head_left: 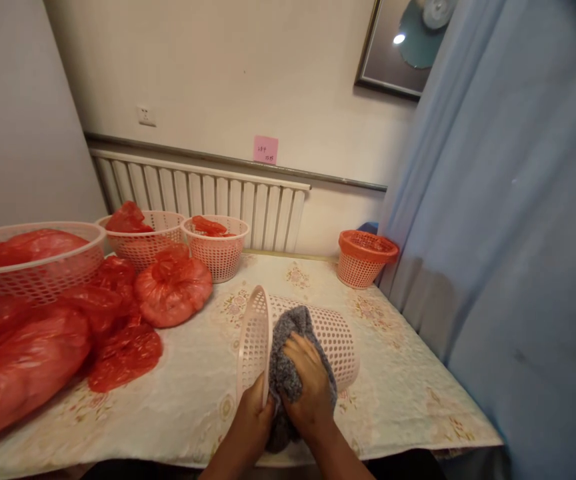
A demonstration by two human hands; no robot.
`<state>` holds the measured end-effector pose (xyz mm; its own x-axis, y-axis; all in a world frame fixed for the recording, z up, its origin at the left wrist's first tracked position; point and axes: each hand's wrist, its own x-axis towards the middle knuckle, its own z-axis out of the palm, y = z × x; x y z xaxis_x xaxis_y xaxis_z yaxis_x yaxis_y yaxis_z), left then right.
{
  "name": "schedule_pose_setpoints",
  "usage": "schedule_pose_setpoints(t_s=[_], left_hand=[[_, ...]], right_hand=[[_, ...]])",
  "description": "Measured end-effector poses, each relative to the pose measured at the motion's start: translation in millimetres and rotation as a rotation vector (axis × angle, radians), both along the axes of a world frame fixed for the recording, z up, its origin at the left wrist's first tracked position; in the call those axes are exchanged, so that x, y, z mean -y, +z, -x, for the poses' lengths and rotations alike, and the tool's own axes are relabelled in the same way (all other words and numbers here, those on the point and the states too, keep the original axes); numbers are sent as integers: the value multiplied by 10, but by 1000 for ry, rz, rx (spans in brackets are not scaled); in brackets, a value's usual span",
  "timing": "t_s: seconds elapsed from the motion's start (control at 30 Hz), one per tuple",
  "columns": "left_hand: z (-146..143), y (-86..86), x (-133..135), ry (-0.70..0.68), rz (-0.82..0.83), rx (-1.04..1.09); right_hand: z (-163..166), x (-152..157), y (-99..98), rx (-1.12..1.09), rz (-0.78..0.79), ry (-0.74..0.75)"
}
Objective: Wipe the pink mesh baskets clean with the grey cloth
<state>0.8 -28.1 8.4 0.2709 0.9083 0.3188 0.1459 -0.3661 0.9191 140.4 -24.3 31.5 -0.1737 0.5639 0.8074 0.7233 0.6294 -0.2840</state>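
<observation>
A pale pink plastic basket (338, 337) lies on its side on the table, its open rim facing left. My left hand (253, 410) grips that rim at its lower edge. My right hand (308, 383) presses a grey fuzzy cloth (285, 373) against the basket's outer wall, fingers curled over the cloth. The cloth drapes from the top of the basket down toward the table's front edge.
Several red plastic bags (173, 287) lie at the left, some in pink baskets (215, 250) and a large clear basket (38, 267). An orange basket (365, 257) stands at the back right. A radiator (193, 193) runs behind; a blue curtain (508, 220) hangs right. The tablecloth (408, 393) is floral.
</observation>
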Motion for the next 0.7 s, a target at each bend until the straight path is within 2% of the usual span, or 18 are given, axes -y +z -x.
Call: schedule_pose_setpoints(t_s=[0.13, 0.23, 0.33, 0.53, 0.7], left_hand=[[40, -130, 54, 13, -5, -37], [56, -168, 77, -20, 20, -46], [37, -72, 74, -37, 69, -22], [-72, 231, 2, 38, 134, 76], [-78, 219, -21, 63, 168, 45]], right_hand=[[50, -217, 317, -42, 82, 1], [37, -341, 410, -105, 128, -48], [36, -328, 384, -113, 127, -54], [-24, -194, 238, -84, 78, -40], [-364, -356, 116, -121, 151, -152]])
